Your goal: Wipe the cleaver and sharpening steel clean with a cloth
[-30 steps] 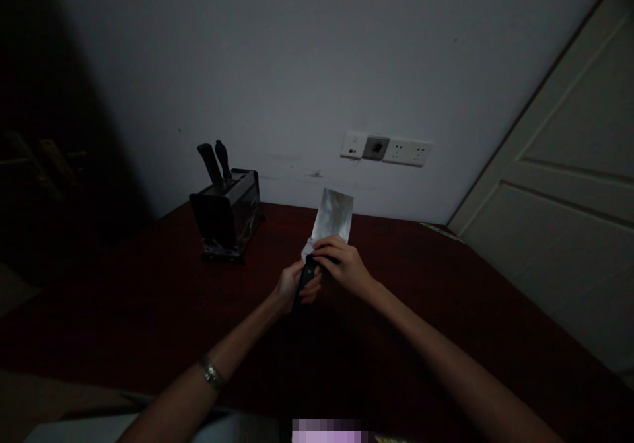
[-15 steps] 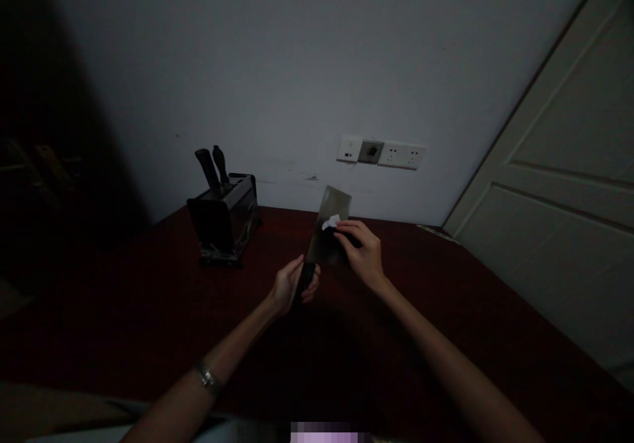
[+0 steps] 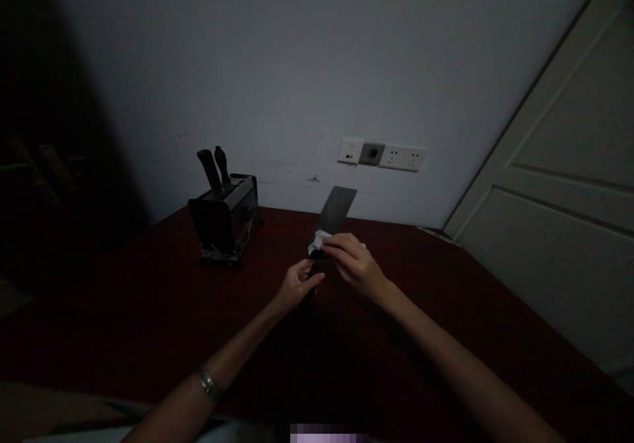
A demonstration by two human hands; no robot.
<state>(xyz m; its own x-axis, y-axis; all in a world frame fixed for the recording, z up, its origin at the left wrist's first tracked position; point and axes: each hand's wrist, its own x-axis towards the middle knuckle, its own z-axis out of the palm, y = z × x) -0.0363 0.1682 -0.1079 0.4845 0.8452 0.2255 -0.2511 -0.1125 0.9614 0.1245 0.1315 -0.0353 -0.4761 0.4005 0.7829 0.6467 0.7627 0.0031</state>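
Note:
A cleaver [image 3: 337, 206] with a broad grey blade and a black handle is held up over the table, its blade pointing away and tilted to the right. My left hand [image 3: 296, 284] is wrapped around the handle. Pinched in the fingers of my right hand [image 3: 354, 261] is a crumpled white tissue [image 3: 317, 241], which lies against the blade close to the handle. My right fingers and the tissue hide the lower part of the blade.
On the left of the dark red table [image 3: 148, 311] stands a black knife block [image 3: 222, 218] with two black handles [image 3: 214, 166] sticking up. Wall sockets [image 3: 381, 154] are behind the table. A panelled white door [image 3: 559, 185] borders it on the right.
My right hand has slid the tissue down the blade toward the handle. The cleaver has turned slightly, its blade leaning farther right, and my left hand's grip on the handle has rotated.

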